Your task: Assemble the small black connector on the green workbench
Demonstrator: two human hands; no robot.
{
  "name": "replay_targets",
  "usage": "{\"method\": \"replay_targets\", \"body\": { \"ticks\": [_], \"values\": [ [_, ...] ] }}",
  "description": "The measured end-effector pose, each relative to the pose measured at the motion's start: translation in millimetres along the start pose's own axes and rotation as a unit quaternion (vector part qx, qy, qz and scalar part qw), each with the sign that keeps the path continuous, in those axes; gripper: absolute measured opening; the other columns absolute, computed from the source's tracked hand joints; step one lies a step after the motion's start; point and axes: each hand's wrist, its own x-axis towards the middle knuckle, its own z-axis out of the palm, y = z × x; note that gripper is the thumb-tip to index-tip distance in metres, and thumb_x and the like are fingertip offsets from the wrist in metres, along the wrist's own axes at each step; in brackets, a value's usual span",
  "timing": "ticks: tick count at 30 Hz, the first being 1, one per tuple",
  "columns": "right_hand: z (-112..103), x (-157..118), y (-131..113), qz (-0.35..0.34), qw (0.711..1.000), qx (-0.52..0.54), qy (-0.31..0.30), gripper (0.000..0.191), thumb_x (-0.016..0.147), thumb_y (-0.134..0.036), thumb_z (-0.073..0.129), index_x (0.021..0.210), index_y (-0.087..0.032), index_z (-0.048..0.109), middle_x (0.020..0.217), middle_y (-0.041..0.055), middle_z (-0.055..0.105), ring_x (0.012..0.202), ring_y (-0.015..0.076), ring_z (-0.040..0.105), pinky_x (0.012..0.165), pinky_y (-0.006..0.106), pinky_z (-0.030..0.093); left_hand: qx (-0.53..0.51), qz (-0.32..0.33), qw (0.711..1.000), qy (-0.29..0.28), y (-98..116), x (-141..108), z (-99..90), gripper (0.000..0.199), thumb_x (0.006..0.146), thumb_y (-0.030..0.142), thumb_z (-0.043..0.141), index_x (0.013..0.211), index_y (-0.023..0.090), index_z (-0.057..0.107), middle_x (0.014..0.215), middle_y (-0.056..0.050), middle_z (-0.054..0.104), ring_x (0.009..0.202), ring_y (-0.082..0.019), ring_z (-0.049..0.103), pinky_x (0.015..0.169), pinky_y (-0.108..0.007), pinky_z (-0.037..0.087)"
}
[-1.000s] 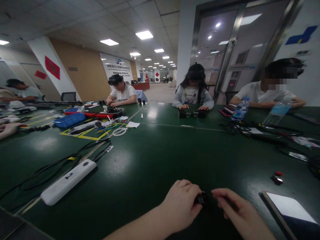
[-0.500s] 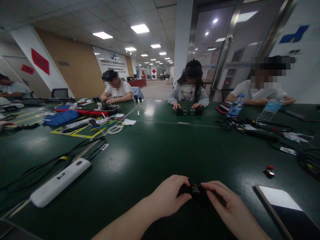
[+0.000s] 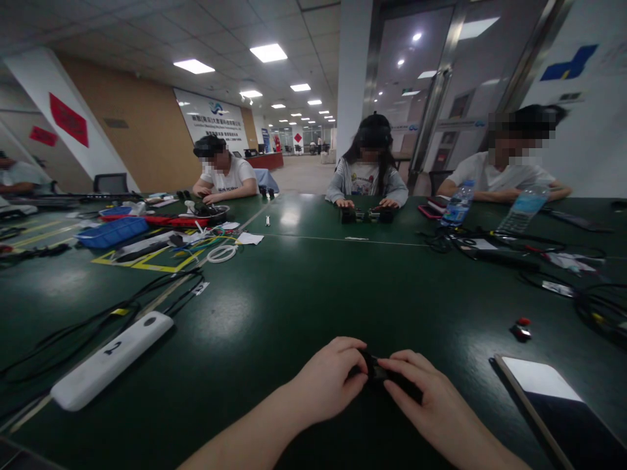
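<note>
Near the table's front edge, my left hand point(image 3: 329, 377) closes its thumb and fingers round the left end of a small black object point(image 3: 376, 372). My right hand point(image 3: 431, 395) holds the same object from the right, thumb below and fingertips above. Only its dark middle shows between the fingertips; both ends are hidden, and its exact kind cannot be made out. To the right, a small red-topped metallic piece point(image 3: 522, 329) lies on the green table point(image 3: 313, 294), beyond a phone point(image 3: 548, 391).
At left lies a white power strip point(image 3: 112, 359) marked 2, with black cables point(image 3: 142, 287). Farther back are a blue tray point(image 3: 112, 232) and coiled white cable point(image 3: 222, 253). Water bottles point(image 3: 522, 209) and more cables stand right. Across the table, a person handles black blocks point(image 3: 366, 214).
My right fingertips have slid left along the black object, closer to my left hand, covering more of its middle. The whole view has shifted slightly.
</note>
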Motion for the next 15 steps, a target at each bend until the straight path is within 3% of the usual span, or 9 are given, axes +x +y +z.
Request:
{"method": "replay_targets", "body": {
  "ticks": [9, 15],
  "values": [
    [2.4, 0.2, 4.7, -0.008, 1.000, -0.016, -0.009, 0.028, 0.081, -0.033, 0.043, 0.097, -0.021, 0.064, 0.098, 0.0034, 0.049, 0.091, 0.0240, 0.046, 0.075, 0.030, 0.044, -0.025, 0.006, 1.000, -0.012, -2.4, 1.1, 0.2, 0.014, 0.079, 0.023, 0.057, 0.092, 0.021, 0.059, 0.122, -0.004, 0.052, 0.114, -0.018, 0.047, 0.097, -0.035, 0.038],
    [3.3, 0.8, 2.1, 0.029, 0.998, 0.060, -0.005, 0.024, 0.084, -0.037, 0.046, 0.093, -0.019, 0.060, 0.094, 0.0028, 0.051, 0.084, 0.0230, 0.049, 0.069, 0.028, 0.045, -0.017, 0.003, 1.000, -0.022, -7.4, 3.1, 2.8, 0.009, 0.079, 0.021, 0.057, 0.087, 0.022, 0.061, 0.122, 0.000, 0.052, 0.114, -0.018, 0.047, 0.097, -0.035, 0.038]
  ]
}}
